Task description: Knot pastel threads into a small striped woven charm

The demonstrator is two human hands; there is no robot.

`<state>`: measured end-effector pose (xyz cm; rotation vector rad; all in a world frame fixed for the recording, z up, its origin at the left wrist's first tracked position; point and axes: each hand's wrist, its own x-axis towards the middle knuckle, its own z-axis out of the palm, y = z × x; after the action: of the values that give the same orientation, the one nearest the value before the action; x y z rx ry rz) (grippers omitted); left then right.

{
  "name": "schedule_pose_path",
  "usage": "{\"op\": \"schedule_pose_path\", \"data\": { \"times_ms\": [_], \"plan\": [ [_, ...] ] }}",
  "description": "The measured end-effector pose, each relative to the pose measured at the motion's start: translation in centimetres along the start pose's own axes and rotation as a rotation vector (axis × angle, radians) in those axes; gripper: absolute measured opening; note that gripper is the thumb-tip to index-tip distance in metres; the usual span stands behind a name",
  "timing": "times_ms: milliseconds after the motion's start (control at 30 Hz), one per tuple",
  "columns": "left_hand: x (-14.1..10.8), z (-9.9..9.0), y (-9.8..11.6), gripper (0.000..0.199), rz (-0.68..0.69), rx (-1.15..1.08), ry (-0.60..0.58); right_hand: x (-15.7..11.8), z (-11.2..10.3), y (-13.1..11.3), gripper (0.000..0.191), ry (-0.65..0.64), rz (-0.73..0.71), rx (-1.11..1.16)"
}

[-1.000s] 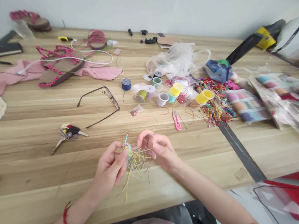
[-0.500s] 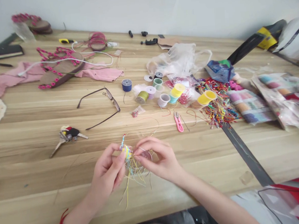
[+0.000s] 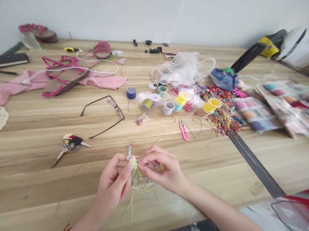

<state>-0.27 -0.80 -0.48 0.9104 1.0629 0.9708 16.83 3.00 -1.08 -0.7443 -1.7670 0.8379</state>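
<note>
Between thumb and fingers, my left hand (image 3: 115,179) pinches a small woven piece (image 3: 133,162) of yellow, blue and purple cord. A narrow light-blue braided end with a red tip sticks up from it. Loose yellow and pale threads (image 3: 132,204) hang below the weave. Close on its right, my right hand (image 3: 163,169) is closed in a pinch on a thin thread at the edge of the piece. A clear round object, partly hidden by the threads and my right hand, lies on the table behind them.
Pink thread snips (image 3: 183,130), a small bead bag (image 3: 142,119) and eyeglasses (image 3: 116,107) lie beyond my hands. Keys (image 3: 71,143) are at left. Thread spools (image 3: 168,107), a plastic bag (image 3: 184,66) and a heap of colourful cords (image 3: 226,116) fill the right side. Sandals (image 3: 68,77) lie farther back.
The view has tilted slightly, so the table's contents appear a little lower. Both hands keep their pinches on the woven piece and thread, with barely any movement between them.
</note>
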Motion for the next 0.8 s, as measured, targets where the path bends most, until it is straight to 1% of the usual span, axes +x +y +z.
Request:
{"op": "schedule_pose_path", "data": {
  "times_ms": [167, 267, 400, 500, 600, 667, 800],
  "plan": [
    [0.1, 0.1, 0.0, 0.035, -0.032, 0.011, -0.014, -0.3, 0.0, 0.4, 0.008, -0.012, 0.027, 0.011],
    [0.2, 0.2, -0.3, 0.034, -0.047, -0.012, -0.013, -0.4, -0.1, 0.5, 0.007, -0.025, 0.036, 0.017],
    [0.5, 0.1, -0.7, 0.031, -0.078, -0.084, 0.000, -0.3, -0.2, 0.5, 0.009, -0.027, -0.006, -0.002],
    [0.6, 0.0, -0.6, 0.034, -0.114, -0.096, 0.020, 0.0, -0.2, 0.2, 0.011, -0.019, -0.016, -0.012],
    [0.7, -0.1, -0.2, 0.040, -0.150, -0.061, 0.060, 0.2, -0.4, 0.0, 0.008, 0.002, 0.037, -0.017],
    [0.8, 0.0, 0.1, 0.044, -0.159, -0.046, 0.089, 0.3, -0.4, -0.1, 0.007, -0.002, 0.045, -0.012],
    [1.0, 0.1, 0.4, 0.046, -0.149, -0.047, 0.109, 0.1, -0.4, 0.2, 0.012, -0.061, -0.033, -0.019]
  ]
}}
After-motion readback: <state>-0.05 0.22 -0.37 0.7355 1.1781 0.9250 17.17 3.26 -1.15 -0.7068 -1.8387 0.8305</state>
